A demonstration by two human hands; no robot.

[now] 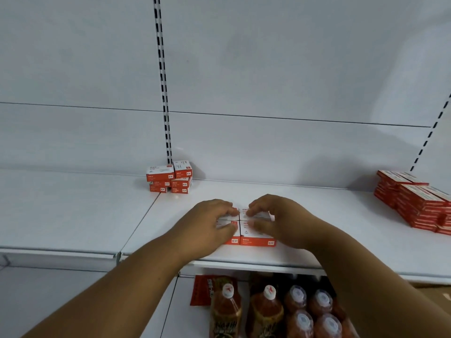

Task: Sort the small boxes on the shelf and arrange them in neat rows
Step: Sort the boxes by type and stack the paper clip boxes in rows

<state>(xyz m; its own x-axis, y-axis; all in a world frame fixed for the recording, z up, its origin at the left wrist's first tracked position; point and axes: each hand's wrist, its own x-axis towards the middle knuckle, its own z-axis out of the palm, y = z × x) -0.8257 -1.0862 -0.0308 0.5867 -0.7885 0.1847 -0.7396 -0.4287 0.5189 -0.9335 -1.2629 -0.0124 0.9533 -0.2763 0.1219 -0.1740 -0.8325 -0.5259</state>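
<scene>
Several small white-and-orange boxes (253,236) sit packed together in a tight block near the front edge of the white shelf (341,228). My left hand (207,223) grips the block's left side, fingers curled over the top of the left boxes. On the right side, my right hand (275,218) holds the right boxes between curled fingers and thumb. Both hands hide most of the block. A second small pile of the same boxes (169,176) stands at the back by the slotted upright.
A big stack of flat red boxes (415,203) fills the shelf's right end. Below the shelf stand several bottles with white caps (297,311) and a red packet (202,289). A seam (139,220) splits the shelf left of my hands.
</scene>
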